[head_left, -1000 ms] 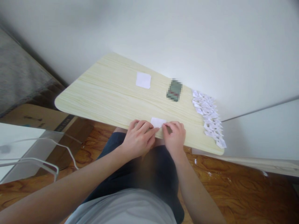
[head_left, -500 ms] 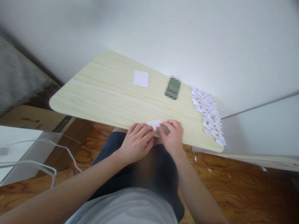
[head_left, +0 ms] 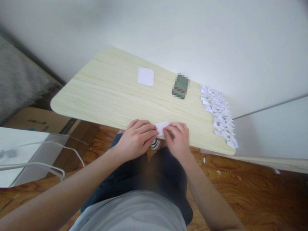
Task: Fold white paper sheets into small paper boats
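Note:
A small piece of white paper [head_left: 161, 127] lies at the front edge of the pale wooden table [head_left: 106, 86], between my two hands. My left hand [head_left: 138, 136] has its fingers close together and its fingertips on the paper's left end. With thumb and forefinger, my right hand [head_left: 176, 136] pinches the paper's right end. Parts of the sheet are hidden under the fingers, so its folds are hard to make out. Farther back on the table rests a square of white paper [head_left: 145, 76], perhaps a stack.
A pixelated green item [head_left: 181, 86] lies near the wall side of the table. Many folded white paper pieces [head_left: 220, 112] stand in rows along the right end. At left are a cardboard box [head_left: 38, 120] and white cables [head_left: 69, 149]; paper scraps [head_left: 218, 172] dot the floor.
The paper between my hands has turned slightly, and my left hand has shifted a little left along it. My right hand keeps its pinch. The camera view has moved slightly.

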`<state>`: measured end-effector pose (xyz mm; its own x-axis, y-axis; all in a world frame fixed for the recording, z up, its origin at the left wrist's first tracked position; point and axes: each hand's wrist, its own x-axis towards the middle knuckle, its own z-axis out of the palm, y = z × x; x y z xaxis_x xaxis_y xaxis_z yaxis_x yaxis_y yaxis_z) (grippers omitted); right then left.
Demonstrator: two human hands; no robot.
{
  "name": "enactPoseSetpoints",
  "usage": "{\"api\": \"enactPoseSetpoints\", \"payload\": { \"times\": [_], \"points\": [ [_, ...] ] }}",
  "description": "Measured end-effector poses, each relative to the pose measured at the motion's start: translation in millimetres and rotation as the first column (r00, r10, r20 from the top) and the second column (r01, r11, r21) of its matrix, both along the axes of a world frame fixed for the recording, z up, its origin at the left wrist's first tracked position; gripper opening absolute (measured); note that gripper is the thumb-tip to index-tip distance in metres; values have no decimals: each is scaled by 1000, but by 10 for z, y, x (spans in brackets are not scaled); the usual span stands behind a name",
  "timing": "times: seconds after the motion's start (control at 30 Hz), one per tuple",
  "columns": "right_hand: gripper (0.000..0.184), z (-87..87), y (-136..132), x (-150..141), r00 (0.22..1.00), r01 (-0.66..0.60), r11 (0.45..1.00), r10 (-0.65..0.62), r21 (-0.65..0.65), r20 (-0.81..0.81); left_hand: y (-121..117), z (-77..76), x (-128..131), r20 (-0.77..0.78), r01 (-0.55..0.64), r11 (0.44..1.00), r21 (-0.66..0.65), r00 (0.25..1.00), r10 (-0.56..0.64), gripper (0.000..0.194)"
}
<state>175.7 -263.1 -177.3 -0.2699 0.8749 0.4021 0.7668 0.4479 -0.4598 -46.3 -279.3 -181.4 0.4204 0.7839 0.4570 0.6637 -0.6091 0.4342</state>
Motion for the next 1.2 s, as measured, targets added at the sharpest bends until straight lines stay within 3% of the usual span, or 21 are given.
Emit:
{"api": "enactPoseSetpoints", "payload": {
  "times": [0.2,0.7,1.2],
  "points": [
    [10,21,-2,9,1000,-16,1000,16,-27,6,90,46,-1,-8,-5,999,-32,1000,5,18],
    [12,45,-19,-18,999,-36,999,35,-29,-31,233,141,154,-65,-169,970,-173,985,160,18],
    [5,-4,-17,-59,993,19,1000,-16,20,-119,239,148,207,-91,-225,953,-202,973,210,13]
  ]
}}
